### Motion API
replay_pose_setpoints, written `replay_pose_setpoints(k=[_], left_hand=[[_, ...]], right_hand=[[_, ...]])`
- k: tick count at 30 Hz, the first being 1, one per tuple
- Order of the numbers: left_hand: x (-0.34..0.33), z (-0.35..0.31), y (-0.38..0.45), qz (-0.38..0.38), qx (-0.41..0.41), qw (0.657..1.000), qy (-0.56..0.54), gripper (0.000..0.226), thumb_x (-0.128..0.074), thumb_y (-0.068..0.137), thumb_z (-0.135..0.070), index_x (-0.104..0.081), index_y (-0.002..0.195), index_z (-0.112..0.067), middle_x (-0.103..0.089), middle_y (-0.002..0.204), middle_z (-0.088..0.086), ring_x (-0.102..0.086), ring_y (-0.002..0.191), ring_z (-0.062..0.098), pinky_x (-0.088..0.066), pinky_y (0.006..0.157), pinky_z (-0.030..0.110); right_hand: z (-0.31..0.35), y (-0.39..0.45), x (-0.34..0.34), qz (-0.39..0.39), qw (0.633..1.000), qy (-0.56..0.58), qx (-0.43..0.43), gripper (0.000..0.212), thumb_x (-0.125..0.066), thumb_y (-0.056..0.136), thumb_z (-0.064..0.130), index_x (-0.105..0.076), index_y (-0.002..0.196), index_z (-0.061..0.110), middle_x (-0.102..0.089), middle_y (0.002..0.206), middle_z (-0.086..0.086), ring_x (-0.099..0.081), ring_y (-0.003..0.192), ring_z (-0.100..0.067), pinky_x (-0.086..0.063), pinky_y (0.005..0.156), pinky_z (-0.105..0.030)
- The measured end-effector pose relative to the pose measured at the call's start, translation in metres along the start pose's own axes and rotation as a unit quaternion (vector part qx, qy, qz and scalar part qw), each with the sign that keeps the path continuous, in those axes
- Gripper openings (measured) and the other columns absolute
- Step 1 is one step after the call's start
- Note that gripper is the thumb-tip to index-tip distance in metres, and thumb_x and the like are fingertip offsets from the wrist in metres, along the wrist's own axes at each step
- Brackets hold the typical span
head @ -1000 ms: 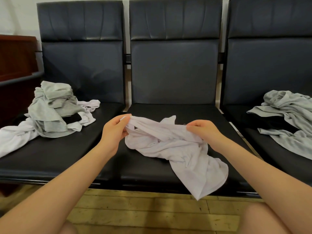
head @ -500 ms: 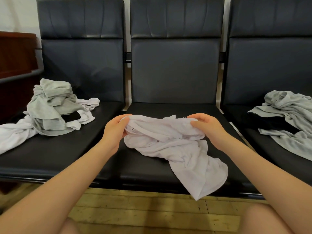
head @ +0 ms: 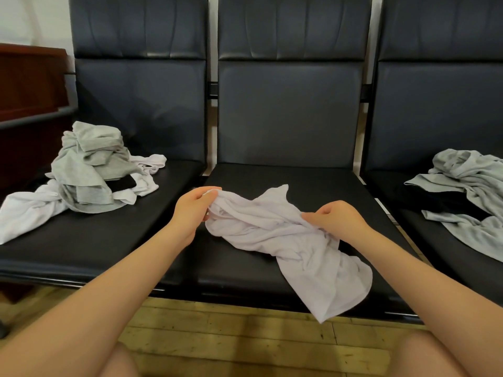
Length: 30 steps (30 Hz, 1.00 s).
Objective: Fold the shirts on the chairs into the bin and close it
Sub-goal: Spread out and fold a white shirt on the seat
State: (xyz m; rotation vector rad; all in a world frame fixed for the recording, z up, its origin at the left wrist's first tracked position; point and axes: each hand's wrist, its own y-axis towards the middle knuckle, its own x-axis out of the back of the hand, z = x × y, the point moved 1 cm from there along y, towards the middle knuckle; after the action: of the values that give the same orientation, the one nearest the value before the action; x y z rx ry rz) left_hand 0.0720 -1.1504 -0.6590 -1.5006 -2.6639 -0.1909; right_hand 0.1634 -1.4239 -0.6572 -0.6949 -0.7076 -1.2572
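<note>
Centre of frame: left hand (head: 194, 206) and right hand (head: 333, 217) each pinch the crumpled white shirt (head: 285, 240), fingers curled into cloth, over the middle chair seat (head: 272, 175).

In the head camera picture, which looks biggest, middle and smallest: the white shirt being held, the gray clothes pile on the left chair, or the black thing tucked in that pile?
1. White shirt in both hands, though it is nearer the camera, so this is unsure.
2. Gray clothes pile, looking close to the shirt in size.
3. Black thing, clearly smallest; partly hidden by the pile.
</note>
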Motion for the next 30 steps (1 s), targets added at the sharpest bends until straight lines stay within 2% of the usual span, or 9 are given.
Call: replay_pose_setpoints(k=[2, 5, 7, 11, 14, 18, 21, 26, 30], left_hand=[[0.0, 0.001, 0.001, -0.002, 0.0, 1.0, 0.012, 0.02, -0.052, 0.097, -0.022, -0.069, 0.096, -0.033, -0.065, 0.112, 0.002, -0.059, 0.098, 0.019, -0.05, 0.08, 0.033], [0.002, 0.003, 0.004, -0.006, 0.007, 0.999, 0.037, 0.019, -0.052, 0.097, -0.022, -0.07, 0.103, -0.027, -0.065, 0.11, 0.005, -0.056, 0.088, 0.02, -0.047, 0.068, 0.027], [0.003, 0.003, 0.005, -0.008, 0.01, 0.999, 0.045, 0.019, -0.053, 0.097, -0.02, -0.07, 0.106, -0.024, -0.065, 0.107, 0.006, -0.057, 0.084, 0.02, -0.05, 0.068, 0.028], [0.006, 0.003, 0.005, -0.018, 0.011, 1.0, 0.015, 0.022, -0.056, 0.095, -0.015, -0.068, 0.114, -0.015, -0.066, 0.107, 0.009, -0.063, 0.09, 0.021, -0.056, 0.087, 0.038], [0.008, -0.002, 0.004, -0.043, 0.017, 0.998, -0.033, 0.023, -0.06, 0.093, -0.012, -0.066, 0.116, -0.012, -0.065, 0.11, 0.007, -0.063, 0.095, 0.017, -0.055, 0.082, 0.03], [0.009, -0.008, 0.002, -0.051, 0.043, 0.992, -0.103, 0.022, -0.063, 0.091, -0.012, -0.066, 0.113, -0.013, -0.066, 0.112, 0.005, -0.062, 0.1, 0.016, -0.051, 0.076, 0.023], [0.005, -0.013, -0.005, -0.051, 0.067, 0.988, -0.132, 0.022, -0.064, 0.091, -0.012, -0.068, 0.112, -0.014, -0.067, 0.111, 0.005, -0.063, 0.102, 0.017, -0.052, 0.077, 0.024], [-0.001, -0.04, -0.014, -0.068, 0.067, 0.975, -0.198, 0.023, -0.063, 0.091, -0.009, -0.068, 0.113, -0.011, -0.068, 0.113, 0.008, -0.065, 0.1, 0.019, -0.054, 0.075, 0.025], [0.006, -0.13, 0.0, -0.068, -0.025, 0.97, -0.231, 0.019, -0.063, 0.091, -0.01, -0.069, 0.108, -0.015, -0.069, 0.107, 0.006, -0.066, 0.094, 0.017, -0.054, 0.076, 0.025]], right_hand=[[0.002, -0.006, -0.002, 0.015, 0.999, -0.017, 0.024, 0.022, -0.066, 0.088, 0.034, -0.072, 0.08, 0.015, -0.067, 0.081, -0.006, -0.058, 0.072, -0.016, -0.046, 0.067, -0.026], [0.002, -0.009, -0.003, -0.015, 0.998, -0.003, 0.065, 0.013, -0.063, 0.091, 0.023, -0.069, 0.08, 0.022, -0.066, 0.086, -0.002, -0.057, 0.076, -0.012, -0.046, 0.068, -0.023], [0.003, -0.01, -0.001, -0.021, 0.998, 0.013, 0.062, 0.012, -0.063, 0.092, 0.026, -0.066, 0.08, 0.023, -0.065, 0.087, -0.002, -0.057, 0.077, -0.013, -0.045, 0.07, -0.025], [0.003, -0.011, -0.001, 0.007, 0.999, 0.015, 0.037, 0.019, -0.066, 0.089, 0.036, -0.07, 0.083, 0.018, -0.066, 0.085, -0.005, -0.061, 0.081, -0.018, -0.047, 0.07, -0.026], [0.002, -0.014, -0.001, 0.018, 0.999, 0.003, 0.049, 0.008, -0.066, 0.09, 0.027, -0.069, 0.084, 0.022, -0.066, 0.086, -0.001, -0.059, 0.079, -0.015, -0.045, 0.064, -0.022], [0.001, -0.013, 0.0, -0.059, 0.992, 0.067, 0.087, 0.007, -0.062, 0.092, 0.023, -0.065, 0.086, 0.023, -0.064, 0.084, 0.003, -0.058, 0.078, -0.013, -0.043, 0.063, -0.021], [0.002, -0.017, 0.004, -0.142, 0.97, 0.154, 0.121, 0.005, -0.059, 0.094, 0.021, -0.063, 0.094, 0.02, -0.059, 0.084, 0.007, -0.054, 0.078, -0.005, -0.039, 0.064, -0.016], [0.032, -0.028, 0.028, -0.225, 0.91, 0.327, 0.116, 0.014, -0.06, 0.094, 0.019, -0.067, 0.106, 0.015, -0.062, 0.087, 0.008, -0.059, 0.085, -0.008, -0.045, 0.067, -0.017], [0.094, -0.019, 0.098, -0.228, 0.851, 0.462, 0.106, 0.021, -0.061, 0.093, 0.014, -0.066, 0.113, 0.014, -0.063, 0.093, 0.005, -0.062, 0.094, -0.016, -0.055, 0.082, -0.029]])
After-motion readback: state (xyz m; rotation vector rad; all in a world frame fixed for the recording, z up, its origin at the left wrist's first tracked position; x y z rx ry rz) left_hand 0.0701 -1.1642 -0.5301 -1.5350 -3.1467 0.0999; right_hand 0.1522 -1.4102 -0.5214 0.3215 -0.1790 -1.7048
